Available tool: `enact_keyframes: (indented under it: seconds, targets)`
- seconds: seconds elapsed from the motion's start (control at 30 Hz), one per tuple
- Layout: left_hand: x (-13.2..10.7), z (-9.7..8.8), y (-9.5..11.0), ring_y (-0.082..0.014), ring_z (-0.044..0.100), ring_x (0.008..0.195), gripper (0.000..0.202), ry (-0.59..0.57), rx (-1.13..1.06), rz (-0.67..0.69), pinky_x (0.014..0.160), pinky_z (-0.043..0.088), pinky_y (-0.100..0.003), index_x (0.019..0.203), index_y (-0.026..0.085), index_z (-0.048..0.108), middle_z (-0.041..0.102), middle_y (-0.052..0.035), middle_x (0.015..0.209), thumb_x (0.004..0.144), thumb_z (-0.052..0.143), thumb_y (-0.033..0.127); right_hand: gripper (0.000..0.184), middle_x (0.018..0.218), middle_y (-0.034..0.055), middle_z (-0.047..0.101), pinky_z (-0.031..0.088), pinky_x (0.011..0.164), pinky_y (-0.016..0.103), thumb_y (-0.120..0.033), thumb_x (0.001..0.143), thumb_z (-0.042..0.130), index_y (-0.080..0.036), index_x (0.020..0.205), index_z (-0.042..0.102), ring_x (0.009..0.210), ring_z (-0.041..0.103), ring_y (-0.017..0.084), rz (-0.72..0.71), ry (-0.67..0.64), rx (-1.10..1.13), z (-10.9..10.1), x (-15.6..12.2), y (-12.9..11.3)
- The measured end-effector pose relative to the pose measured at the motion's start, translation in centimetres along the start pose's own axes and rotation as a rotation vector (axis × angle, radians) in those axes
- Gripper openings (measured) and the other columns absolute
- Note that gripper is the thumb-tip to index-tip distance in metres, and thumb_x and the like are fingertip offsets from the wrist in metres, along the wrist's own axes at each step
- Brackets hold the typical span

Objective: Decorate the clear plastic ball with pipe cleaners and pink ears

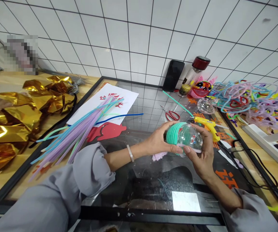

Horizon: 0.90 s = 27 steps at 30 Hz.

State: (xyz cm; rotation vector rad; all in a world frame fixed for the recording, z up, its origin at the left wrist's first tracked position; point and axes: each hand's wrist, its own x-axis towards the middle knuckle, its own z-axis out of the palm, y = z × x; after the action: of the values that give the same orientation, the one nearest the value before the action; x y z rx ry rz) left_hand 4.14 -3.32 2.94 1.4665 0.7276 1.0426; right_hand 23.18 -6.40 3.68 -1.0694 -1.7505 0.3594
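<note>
The left hand (157, 141) and the right hand (203, 154) hold a clear ball (189, 137) between them, above the bench (139, 177). The left fingers are clamped on its side wrapped in green coils (173, 133); the right fingers curve round the bare, transparent side, and the two thumbs nearly meet along the near edge. Just below the left fingers is a fuzzy pink piece (159, 156). Just beyond them are red-handled scissors (172, 115), and near the right fingers, on their right, lies a yellow glue gun (208, 125). Well left of the left fingers, a bundle of pastel pipe cleaners (78, 132) lies partly across white paper (128, 96), beside a red cut-out (110, 131). Farther beyond the fingers a dark phone (173, 75) leans against the tiled wall (139, 42). Well to the right of the right fingers are a colourful tangle of pipe cleaners (252, 91) and a white power strip (269, 146).
</note>
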Motion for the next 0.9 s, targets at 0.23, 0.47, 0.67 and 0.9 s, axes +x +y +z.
enact_keyframes:
  seconds: [0.23,0.47,0.67,0.9]
  targets:
    - [-0.2,0.0,0.2,-0.0347,0.051,0.130,0.093,-0.021,-0.061,-0.032,0.110,0.040,-0.047,0.142,0.020,0.046,0.054,-0.0136,0.142,0.062,0.088,0.044,0.057,0.125,0.0085,0.058,0.046,0.100,0.046,-0.045,0.083,0.070,-0.024,0.133,0.053,0.117,0.056,0.028,0.022,0.004,0.016,0.2,-0.2,0.0]
    - [-0.5,0.2,1.0,-0.0342,0.051,0.129,0.089,-0.010,-0.053,-0.051,0.110,0.041,-0.047,0.140,0.019,0.046,0.053,-0.0141,0.141,0.064,0.086,0.042,0.056,0.126,0.0079,0.058,0.045,0.101,0.044,-0.046,0.085,0.069,-0.025,0.134,0.052,0.118,0.055,0.027,0.027,-0.009,0.040,0.1,-0.3,-0.1]
    - [-0.6,0.2,1.1,-0.0343,0.049,0.132,0.089,-0.022,-0.038,-0.027,0.112,0.040,-0.048,0.141,0.020,0.045,0.052,-0.0134,0.143,0.065,0.086,0.043,0.055,0.125,0.0077,0.058,0.045,0.101,0.045,-0.046,0.084,0.069,-0.025,0.132,0.052,0.117,0.055,0.027,0.053,-0.002,0.055,0.1,-0.2,-0.5]
    - [-0.8,0.2,1.4,-0.0323,0.052,0.128,0.088,-0.028,-0.017,-0.043,0.109,0.042,-0.046,0.141,0.019,0.044,0.054,-0.0128,0.140,0.067,0.084,0.046,0.055,0.124,0.0074,0.058,0.045,0.101,0.045,-0.047,0.083,0.069,-0.025,0.131,0.052,0.117,0.055,0.027,0.085,0.015,0.068,0.3,-0.5,-0.7]
